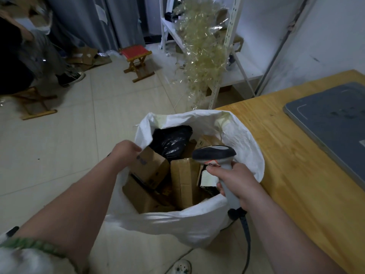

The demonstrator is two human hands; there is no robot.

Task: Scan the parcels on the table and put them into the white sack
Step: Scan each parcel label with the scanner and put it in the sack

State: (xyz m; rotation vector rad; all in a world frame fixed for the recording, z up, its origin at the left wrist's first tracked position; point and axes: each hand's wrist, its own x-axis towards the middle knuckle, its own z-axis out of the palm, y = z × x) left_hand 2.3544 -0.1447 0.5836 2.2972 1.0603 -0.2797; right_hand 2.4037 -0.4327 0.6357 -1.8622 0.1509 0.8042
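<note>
A white sack [246, 147] stands open on the tiled floor, touching the edge of a wooden table [286, 155] on the right. Inside are at least four brown cardboard boxes: one with blue print [152, 165] at the left, one beneath it [138, 196], one upright in the middle [183, 180], and one partly hidden at the back [205, 143]. One black plastic parcel [171, 139] lies on top, and one dark parcel with a pale label [206, 177] sits at the right. The left hand [126, 151] grips the sack's left rim, fingers curled over it. The right hand [235, 182] is wrapped round the handle of one grey barcode scanner [214, 153], held over the sack's mouth. One grey mat [331, 119] lies on the table.
</note>
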